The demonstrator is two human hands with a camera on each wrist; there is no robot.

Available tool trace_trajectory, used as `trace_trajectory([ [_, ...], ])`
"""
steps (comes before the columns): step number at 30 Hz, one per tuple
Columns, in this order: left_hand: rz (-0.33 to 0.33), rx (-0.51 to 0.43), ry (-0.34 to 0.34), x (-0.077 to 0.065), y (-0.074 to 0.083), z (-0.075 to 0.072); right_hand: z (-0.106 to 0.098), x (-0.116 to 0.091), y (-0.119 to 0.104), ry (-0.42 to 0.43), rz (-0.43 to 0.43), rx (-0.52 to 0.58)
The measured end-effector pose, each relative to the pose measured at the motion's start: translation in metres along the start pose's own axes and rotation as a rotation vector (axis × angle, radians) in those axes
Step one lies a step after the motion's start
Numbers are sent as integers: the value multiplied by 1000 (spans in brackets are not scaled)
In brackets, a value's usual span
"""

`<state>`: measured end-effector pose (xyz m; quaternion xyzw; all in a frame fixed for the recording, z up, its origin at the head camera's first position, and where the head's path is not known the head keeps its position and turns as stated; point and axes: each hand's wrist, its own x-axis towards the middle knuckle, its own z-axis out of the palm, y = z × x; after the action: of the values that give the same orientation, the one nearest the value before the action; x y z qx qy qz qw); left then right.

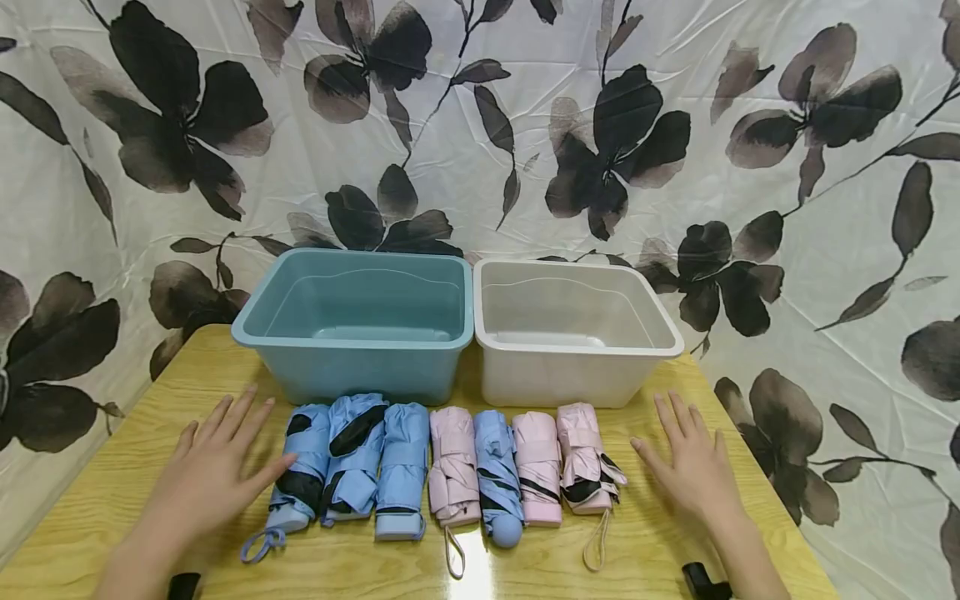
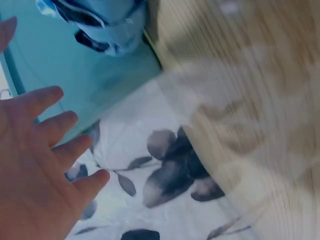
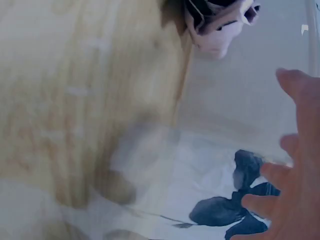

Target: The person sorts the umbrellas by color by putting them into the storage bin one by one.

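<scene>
Tabletop (image 1: 360,575) under furled blue, pink umbrellas (image 1: 453,471)

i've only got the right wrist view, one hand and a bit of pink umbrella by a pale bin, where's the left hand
Observer: The head view shows the left hand spread out at the left end of a row of folded umbrellas.
Operator: how many in that row
Observer: Seven: four blue and three pink.
Operator: any second container back there
Observer: Yes, a teal bin stands to the left of the white bin.
</scene>
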<state>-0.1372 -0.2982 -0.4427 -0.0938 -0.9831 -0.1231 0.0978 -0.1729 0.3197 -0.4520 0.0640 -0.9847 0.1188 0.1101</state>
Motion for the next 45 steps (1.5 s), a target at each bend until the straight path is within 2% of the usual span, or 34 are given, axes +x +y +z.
trace_trajectory([
  [6, 21, -111, 73, 4, 20, 2, -14, 10, 4, 197, -44, 139],
  [8, 20, -137, 92, 6, 25, 3, -21, 16, 5, 236, -42, 180],
  [11, 14, -150, 86, 10, 30, 5, -33, 27, 7, 252, -29, 209],
  [15, 18, -149, 67, 16, 33, 8, -45, 48, 13, 211, -31, 230],
  [23, 18, -143, -19, 28, 30, 21, -58, 95, 26, 135, -119, 209],
  [28, 10, -141, -50, 34, 27, 28, -64, 115, 32, 60, -146, 190],
  [34, 14, -155, -116, 41, 27, 30, -69, 126, 34, -21, -190, 136],
  [37, 25, -215, -137, 44, 23, 33, -69, 128, 35, -65, -196, 125],
  [42, 42, -318, -134, 45, 13, 39, -66, 129, 36, -122, -197, 106],
  [45, 22, -359, -142, 43, 10, 41, -66, 131, 33, -131, -206, 104],
])
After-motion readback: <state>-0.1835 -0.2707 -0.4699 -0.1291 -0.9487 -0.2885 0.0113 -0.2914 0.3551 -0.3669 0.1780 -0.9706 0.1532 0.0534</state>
